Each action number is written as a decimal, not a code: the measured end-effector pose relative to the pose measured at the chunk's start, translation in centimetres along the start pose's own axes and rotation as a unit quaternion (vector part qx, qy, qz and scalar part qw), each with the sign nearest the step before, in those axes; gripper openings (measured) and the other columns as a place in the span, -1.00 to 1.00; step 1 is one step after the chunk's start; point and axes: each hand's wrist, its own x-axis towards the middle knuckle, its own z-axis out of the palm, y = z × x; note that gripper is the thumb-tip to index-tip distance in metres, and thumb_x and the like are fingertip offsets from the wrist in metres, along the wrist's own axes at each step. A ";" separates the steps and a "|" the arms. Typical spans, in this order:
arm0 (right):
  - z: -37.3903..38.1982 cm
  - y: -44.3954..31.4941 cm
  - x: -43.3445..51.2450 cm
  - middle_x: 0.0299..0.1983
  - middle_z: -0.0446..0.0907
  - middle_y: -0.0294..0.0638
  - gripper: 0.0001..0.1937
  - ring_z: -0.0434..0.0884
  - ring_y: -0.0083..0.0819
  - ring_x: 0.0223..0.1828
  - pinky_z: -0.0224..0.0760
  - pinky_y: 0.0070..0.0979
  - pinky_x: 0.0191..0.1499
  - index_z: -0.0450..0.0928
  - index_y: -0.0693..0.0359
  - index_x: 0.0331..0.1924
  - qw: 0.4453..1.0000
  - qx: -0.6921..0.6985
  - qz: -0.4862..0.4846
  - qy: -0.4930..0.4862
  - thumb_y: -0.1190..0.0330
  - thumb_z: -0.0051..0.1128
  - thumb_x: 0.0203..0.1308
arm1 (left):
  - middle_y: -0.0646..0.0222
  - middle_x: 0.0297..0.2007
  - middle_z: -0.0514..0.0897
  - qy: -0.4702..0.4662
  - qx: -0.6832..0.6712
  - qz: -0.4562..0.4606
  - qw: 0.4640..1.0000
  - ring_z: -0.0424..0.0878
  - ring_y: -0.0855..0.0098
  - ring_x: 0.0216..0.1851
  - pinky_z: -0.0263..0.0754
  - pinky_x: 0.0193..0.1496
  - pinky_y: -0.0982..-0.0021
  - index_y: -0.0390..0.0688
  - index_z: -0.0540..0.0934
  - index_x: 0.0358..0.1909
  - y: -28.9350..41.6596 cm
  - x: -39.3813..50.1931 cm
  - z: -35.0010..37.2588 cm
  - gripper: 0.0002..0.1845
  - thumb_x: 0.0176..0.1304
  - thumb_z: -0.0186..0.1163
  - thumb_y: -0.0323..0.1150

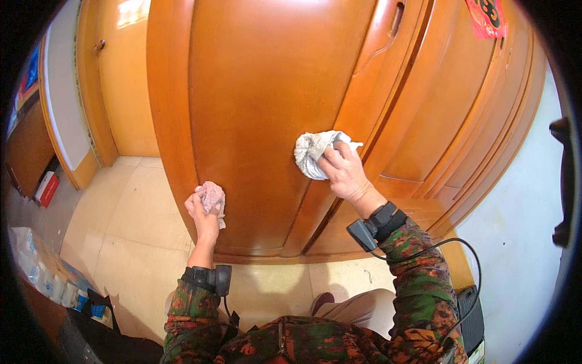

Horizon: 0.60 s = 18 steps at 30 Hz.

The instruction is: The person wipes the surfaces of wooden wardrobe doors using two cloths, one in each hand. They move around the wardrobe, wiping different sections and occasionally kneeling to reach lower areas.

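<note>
Upright before me stands a wooden wardrobe (268,91) with panelled sliding doors. My right hand (343,173) grips a bunched white cloth (311,154) and presses it against the door panel near its right frame. Lower on the left, my left hand (203,214) holds a crumpled pinkish cloth (212,195) against the panel's left edge. Both wrists wear black straps with small cabled devices.
A wooden door (125,91) with a round knob is at the back left. Tiled floor (136,218) lies below. Plastic-wrapped packs (50,273) are at lower left, a red and white box (47,189) beyond. A pale wall (504,218) bounds the right.
</note>
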 end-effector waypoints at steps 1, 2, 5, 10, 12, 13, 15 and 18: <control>-0.2 0.7 0.5 -0.08 0.50 -0.11 -0.57 0.48 -0.04 -0.05 0.34 -0.09 0.12 0.58 0.20 -0.09 1.000 0.002 -0.016 0.009 0.43 0.03 -0.20 | 0.16 0.11 0.23 -0.002 -0.014 -0.003 1.000 0.19 0.10 0.22 0.04 0.35 0.19 -0.16 0.36 0.05 0.0 0.0 0.0 -0.46 -0.04 0.21 -0.65; -0.8 1.6 1.5 -0.08 0.51 -0.12 -0.56 0.48 -0.05 -0.06 0.35 -0.10 0.12 0.58 0.20 -0.09 0.998 0.011 -0.035 0.044 0.43 0.04 -0.21 | 0.17 0.09 0.24 0.001 -0.027 -0.008 1.000 0.23 0.15 0.20 0.08 0.34 0.24 -0.20 0.37 0.05 0.0 -0.1 0.1 -0.48 -0.02 0.18 -0.65; -3.4 7.7 6.9 0.05 0.48 -0.01 -0.54 0.47 0.03 -0.02 0.37 -0.19 0.11 0.55 0.20 0.01 0.986 -0.044 0.031 0.157 0.56 0.02 -0.10 | 0.20 0.09 0.24 -0.008 -0.091 -0.038 0.995 0.24 0.20 0.20 0.10 0.33 0.26 -0.22 0.36 0.07 -0.1 -0.3 0.3 -0.48 -0.01 0.17 -0.65; -2.9 11.9 13.4 0.09 0.45 -0.04 -0.38 0.37 0.01 0.11 0.28 -0.22 0.20 0.49 0.21 0.12 0.930 -0.138 0.115 0.321 0.72 0.08 -0.20 | 0.24 0.06 0.30 0.004 -0.144 0.004 0.990 0.31 0.25 0.18 0.13 0.31 0.30 -0.22 0.36 0.12 -0.9 -0.4 0.6 -0.44 -0.01 0.14 -0.67; 0.6 8.9 11.4 0.04 0.47 -0.03 -0.41 0.38 0.01 0.11 0.29 -0.20 0.18 0.53 0.23 0.06 0.932 -0.116 0.156 0.306 0.73 0.01 -0.21 | 0.25 0.06 0.30 -0.010 -0.232 -0.018 0.973 0.31 0.27 0.18 0.14 0.31 0.30 -0.23 0.36 0.12 -1.5 -0.3 0.7 -0.44 0.00 0.13 -0.67; 2.5 7.0 9.5 0.03 0.48 -0.04 -0.44 0.38 0.01 0.12 0.31 -0.19 0.16 0.54 0.23 0.04 0.945 -0.095 0.158 0.271 0.70 0.00 -0.20 | 0.26 0.06 0.29 -0.015 -0.269 -0.022 0.963 0.32 0.28 0.18 0.14 0.31 0.31 -0.24 0.36 0.13 -1.8 -0.2 0.8 -0.44 0.00 0.13 -0.67; 6.9 2.2 4.9 -0.05 0.47 -0.08 -0.60 0.42 0.00 -0.01 0.35 -0.12 0.03 0.58 0.20 -0.07 0.976 -0.051 0.093 0.190 0.49 0.01 -0.11 | 0.30 0.05 0.30 -0.019 -0.278 -0.023 0.960 0.32 0.32 0.18 0.14 0.31 0.31 -0.25 0.35 0.14 -2.4 -0.3 1.0 -0.46 0.04 0.12 -0.67; 11.6 -4.5 -1.8 -0.09 0.42 -0.22 -0.65 0.43 -0.13 -0.05 0.34 -0.02 -0.01 0.59 0.15 -0.19 0.998 0.031 0.004 0.053 0.32 0.04 -0.16 | 0.32 0.03 0.31 -0.006 -0.270 -0.031 0.962 0.34 0.34 0.17 0.15 0.31 0.32 -0.25 0.33 0.16 -3.0 -0.3 1.3 -0.47 0.09 0.10 -0.67</control>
